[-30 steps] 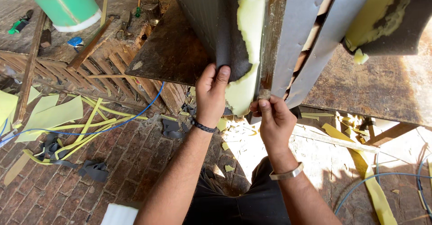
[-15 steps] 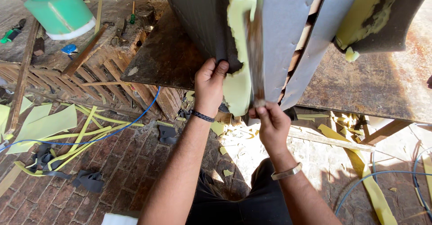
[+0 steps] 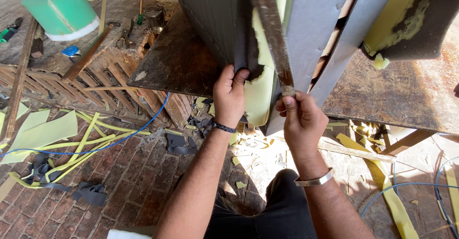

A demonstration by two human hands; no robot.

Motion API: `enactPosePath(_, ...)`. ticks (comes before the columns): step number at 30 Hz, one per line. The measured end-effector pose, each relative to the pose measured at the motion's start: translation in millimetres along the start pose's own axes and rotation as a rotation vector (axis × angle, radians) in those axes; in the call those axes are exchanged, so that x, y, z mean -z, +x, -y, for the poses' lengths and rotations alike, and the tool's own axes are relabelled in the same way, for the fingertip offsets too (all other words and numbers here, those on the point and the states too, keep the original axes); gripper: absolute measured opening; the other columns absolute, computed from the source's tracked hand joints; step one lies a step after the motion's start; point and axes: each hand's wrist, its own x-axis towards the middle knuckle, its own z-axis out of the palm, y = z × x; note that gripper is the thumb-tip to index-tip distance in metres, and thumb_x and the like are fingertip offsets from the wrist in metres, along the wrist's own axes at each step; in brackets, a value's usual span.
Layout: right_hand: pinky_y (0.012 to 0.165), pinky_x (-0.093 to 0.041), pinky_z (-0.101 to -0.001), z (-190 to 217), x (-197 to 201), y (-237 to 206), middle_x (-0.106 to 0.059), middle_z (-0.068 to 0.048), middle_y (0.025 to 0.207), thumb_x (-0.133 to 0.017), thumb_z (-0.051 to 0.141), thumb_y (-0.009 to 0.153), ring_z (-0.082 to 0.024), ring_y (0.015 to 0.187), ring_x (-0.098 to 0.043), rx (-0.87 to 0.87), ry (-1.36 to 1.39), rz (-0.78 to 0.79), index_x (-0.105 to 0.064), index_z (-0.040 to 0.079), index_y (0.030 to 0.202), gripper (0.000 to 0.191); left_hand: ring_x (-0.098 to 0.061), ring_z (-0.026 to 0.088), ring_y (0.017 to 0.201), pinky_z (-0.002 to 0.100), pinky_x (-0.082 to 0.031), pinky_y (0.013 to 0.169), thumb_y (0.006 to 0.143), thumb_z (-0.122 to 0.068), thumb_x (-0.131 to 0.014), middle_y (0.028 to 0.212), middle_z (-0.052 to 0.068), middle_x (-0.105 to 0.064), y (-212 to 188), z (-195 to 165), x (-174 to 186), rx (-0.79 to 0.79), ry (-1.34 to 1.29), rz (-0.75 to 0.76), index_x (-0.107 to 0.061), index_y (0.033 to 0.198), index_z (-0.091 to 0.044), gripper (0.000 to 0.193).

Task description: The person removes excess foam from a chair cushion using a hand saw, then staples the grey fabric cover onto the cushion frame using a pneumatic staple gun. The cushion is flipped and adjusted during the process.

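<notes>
Grey fabric (image 3: 239, 52) over soft yellow foam (image 3: 260, 93) is being pinched by left hand (image 3: 230, 98); blade (image 3: 272, 33) is being gripped by closed right hand (image 3: 301, 119). Pliable, tearable; best held at the edge.

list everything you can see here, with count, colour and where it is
upholstered panel: one, grey ribbed fabric, upright on the table, edge under the left grip
foam: one layer, pale yellow, showing between fabric and panel
long strip: one, dark and worn, upright, lower end in the right grip
table: one, dark rusty top, centre to right
bucket: one, green, upside down, upper left
foam offcuts: several, yellow, on the brick floor at left
fabric scraps: several, dark grey, on the floor
cable: one, blue, across the floor
left hand: black wristband, pinching fabric
right hand: silver bangle, gripping the strip
</notes>
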Motion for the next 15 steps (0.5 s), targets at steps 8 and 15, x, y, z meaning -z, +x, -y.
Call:
enactPosePath(8,0.066,-0.062,-0.0234,0.4,-3.2,-19.1,-0.077,-0.003,0.084,-0.066,0.015,0.105,-0.009,0.074,-0.074,-0.045,-0.011,0.067,-0.068,0.005,0.103,0.011,-0.064,0.011,0.089,0.029,-0.055,0.082,0.106,-0.028,-0.063,0.097,0.004,-0.073,-0.8,-0.1,-0.6,-0.032,0.012,-0.025,-0.064,0.109,-0.005,0.023)
enactPosePath(15,0.065,-0.063,-0.0234,-22.6,-1.0,-27.6,-0.077,-0.004,0.085,-0.066,0.013,0.106,-0.008,0.075,-0.075,-0.047,-0.175,0.072,-0.068,0.004,0.102,0.01,-0.063,0.011,0.085,0.029,-0.054,0.077,0.105,-0.029,-0.064,0.092,0.003,-0.072,-4.4,-2.8,-1.5,0.024,0.025,-0.03,-0.064,0.107,-0.006,0.023)
